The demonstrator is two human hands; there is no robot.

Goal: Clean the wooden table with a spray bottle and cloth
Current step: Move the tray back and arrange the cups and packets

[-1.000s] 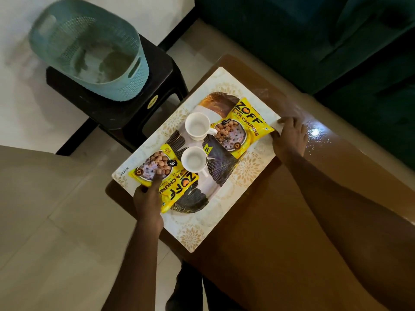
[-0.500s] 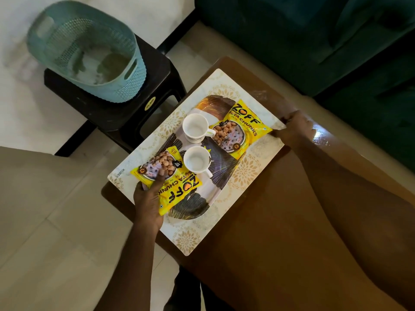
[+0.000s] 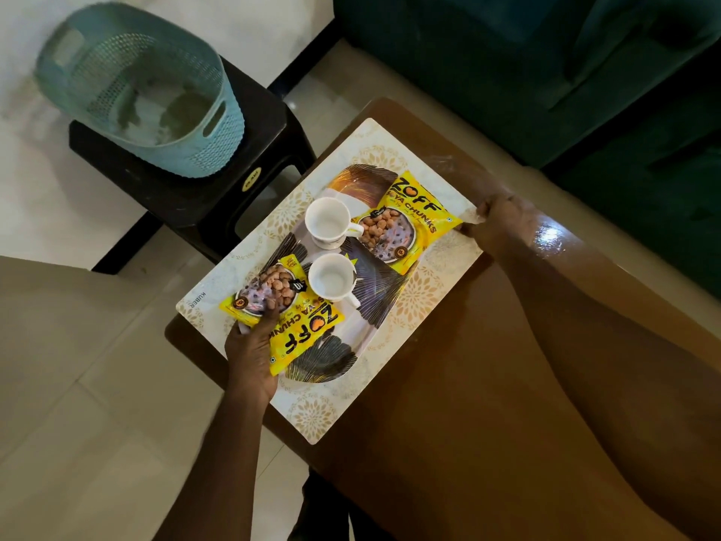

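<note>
A cream patterned tray (image 3: 312, 417) lies at the left end of the glossy wooden table (image 3: 448, 443). On it are two white cups (image 3: 327, 223) (image 3: 332, 276) and two yellow soya chunk packets (image 3: 405, 220) (image 3: 300, 329). My left hand (image 3: 251, 351) grips the tray's near left edge, its thumb pressing on the nearer packet. My right hand (image 3: 497, 224) grips the tray's far right edge. No spray bottle or cloth is in view.
A teal perforated basket (image 3: 136, 87) stands on a black plastic stool (image 3: 218, 189) left of the table. A dark green sofa (image 3: 546, 72) runs along the far side. Pale tiled floor (image 3: 97, 384) lies to the left.
My right hand has closed its fingers over the tray's far edge. The tray has shifted slightly with both hands on it.
</note>
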